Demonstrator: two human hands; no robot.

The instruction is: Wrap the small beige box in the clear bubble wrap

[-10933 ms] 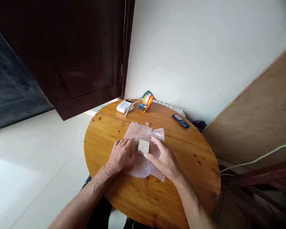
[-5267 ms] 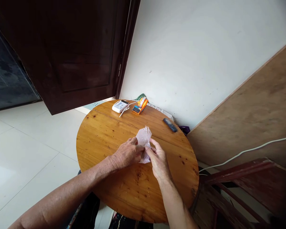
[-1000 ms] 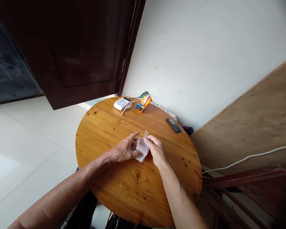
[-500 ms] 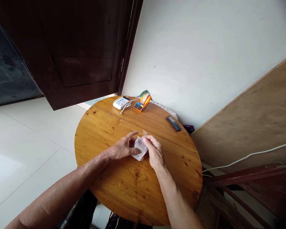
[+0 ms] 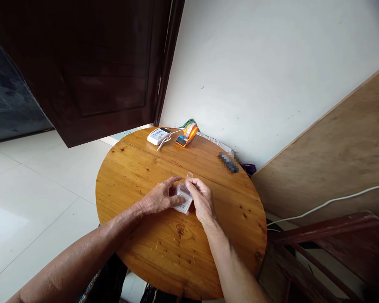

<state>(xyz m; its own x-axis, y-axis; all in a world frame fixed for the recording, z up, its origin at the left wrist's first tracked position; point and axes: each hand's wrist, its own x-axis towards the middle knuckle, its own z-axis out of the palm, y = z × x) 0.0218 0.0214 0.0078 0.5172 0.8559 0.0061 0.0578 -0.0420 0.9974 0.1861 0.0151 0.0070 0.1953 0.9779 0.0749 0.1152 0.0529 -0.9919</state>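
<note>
A small, flat, clear-plastic box or packet (image 5: pixel 186 204) with pale printing rests tilted over the middle of the round wooden table (image 5: pixel 139 166). My left hand (image 5: pixel 161 195) holds it from the left, thumb on its upper face and fingers behind, index finger stretched out. At its upper right, my right hand (image 5: pixel 201 198) pinches a strip of clear tape (image 5: pixel 190 175) between thumb and index finger. The strip's free end sticks up beyond the fingertips. Whether its other end touches the packet is hidden by the fingers.
Towards the back stand an orange tape dispenser (image 5: pixel 187 135) and a white device (image 5: pixel 158 136) with a white cord. A dark, pixelated object (image 5: pixel 228 162) lies at the right. A dark door (image 5: pixel 110 75) and a white wall (image 5: pixel 255 75) border the far side; a reddish wooden chair (image 5: pixel 328 231) stands right.
My right hand has shifted slightly up and left with the strip. The packet's printed face now shows more flatly under my left thumb. The view has moved a little.
</note>
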